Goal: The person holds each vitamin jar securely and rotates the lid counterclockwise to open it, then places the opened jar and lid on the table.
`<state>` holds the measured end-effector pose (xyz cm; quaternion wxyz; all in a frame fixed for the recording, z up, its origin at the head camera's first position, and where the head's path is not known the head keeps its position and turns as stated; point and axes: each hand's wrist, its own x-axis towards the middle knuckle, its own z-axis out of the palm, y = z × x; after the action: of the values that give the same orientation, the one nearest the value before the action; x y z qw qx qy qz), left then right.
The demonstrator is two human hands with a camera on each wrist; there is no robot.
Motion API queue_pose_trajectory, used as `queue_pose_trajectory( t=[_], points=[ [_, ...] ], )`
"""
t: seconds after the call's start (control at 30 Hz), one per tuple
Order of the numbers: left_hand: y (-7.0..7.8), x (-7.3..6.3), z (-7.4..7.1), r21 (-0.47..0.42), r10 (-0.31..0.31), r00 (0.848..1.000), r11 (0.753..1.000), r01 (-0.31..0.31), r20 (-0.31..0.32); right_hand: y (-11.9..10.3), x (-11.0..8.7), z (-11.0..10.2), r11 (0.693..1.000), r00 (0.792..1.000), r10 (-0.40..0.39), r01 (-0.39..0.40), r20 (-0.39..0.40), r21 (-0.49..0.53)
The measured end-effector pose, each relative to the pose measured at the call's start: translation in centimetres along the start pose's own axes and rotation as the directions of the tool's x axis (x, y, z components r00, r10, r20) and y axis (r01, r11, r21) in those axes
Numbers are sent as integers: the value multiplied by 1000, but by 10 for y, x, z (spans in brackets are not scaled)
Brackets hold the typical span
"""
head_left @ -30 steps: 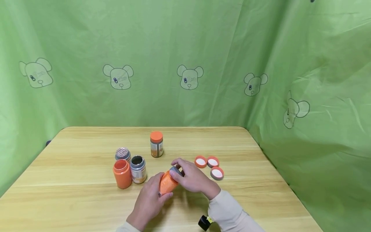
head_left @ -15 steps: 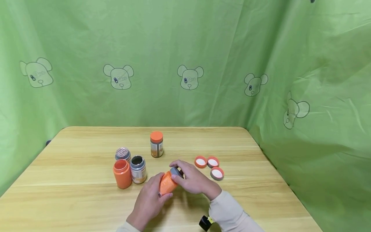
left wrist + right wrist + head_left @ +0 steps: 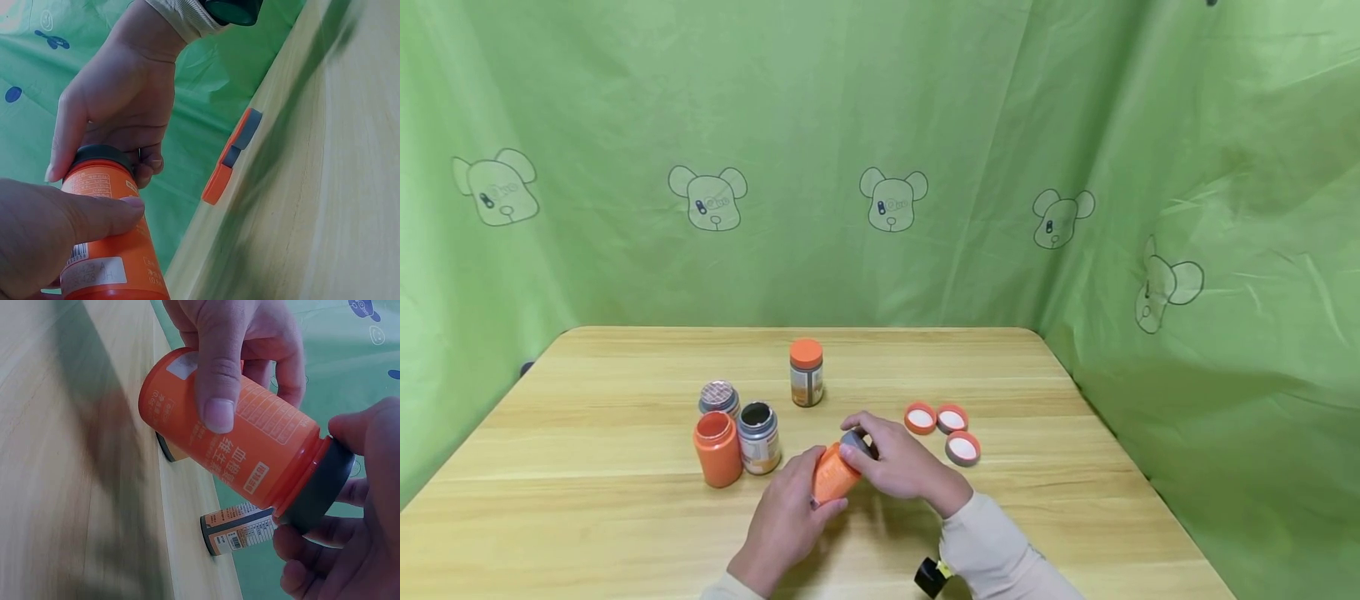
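Note:
My left hand (image 3: 784, 510) grips an orange bottle (image 3: 835, 473) by its body, which leans to the right above the table. Its thumb lies across the printed label in the right wrist view. At the bottle's top end is a dark grey lid (image 3: 322, 487), which my right hand (image 3: 901, 460) pinches between thumb and fingers. The lid sits over the bottle's neck, and a band of orange neck shows beside it. Part of the lid is hidden behind the right fingers in the head view.
Left of the hands stand an uncapped orange bottle (image 3: 718, 454), an uncapped grey jar (image 3: 760, 446) and a jar with a foil-like top (image 3: 718, 395). An orange-capped jar (image 3: 807, 375) stands farther back. Three upturned lids (image 3: 962, 449) lie to the right on the wooden table (image 3: 625, 533).
The right fingers and thumb shift slightly around the grey lid, the thumb sliding back and forth along its edge. The left hand and the bottle hold almost still.

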<state>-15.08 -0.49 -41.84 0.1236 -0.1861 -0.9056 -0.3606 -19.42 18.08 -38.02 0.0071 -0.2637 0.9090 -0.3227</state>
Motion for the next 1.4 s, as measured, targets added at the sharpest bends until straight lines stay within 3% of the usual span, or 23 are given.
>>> queue_pose_trajectory(
  t=[0.27, 0.6, 0.87, 1.17, 1.4],
  points=[
    [0, 1, 0, 3, 8, 1000, 1000, -8, -9, -2, -3, -4, 997, 997, -72, 72, 0, 20],
    [0, 1, 1, 9, 26, 1000, 1000, -26, -11, -2, 0, -1, 1000, 1000, 1, -2, -11, -12],
    [0, 1, 1, 13, 18, 1000, 1000, -18, -6, -1, -3, -4, 994, 994, -105, 105, 7, -11],
    [2, 0, 0, 12, 23, 1000, 1000, -23, -12, -2, -2, -1, 1000, 1000, -10, 10, 0, -15],
    [2, -2, -1, 9, 22, 1000, 1000, -22, -15, -2, -4, -3, 998, 998, -55, 55, 33, 1]
  ],
)
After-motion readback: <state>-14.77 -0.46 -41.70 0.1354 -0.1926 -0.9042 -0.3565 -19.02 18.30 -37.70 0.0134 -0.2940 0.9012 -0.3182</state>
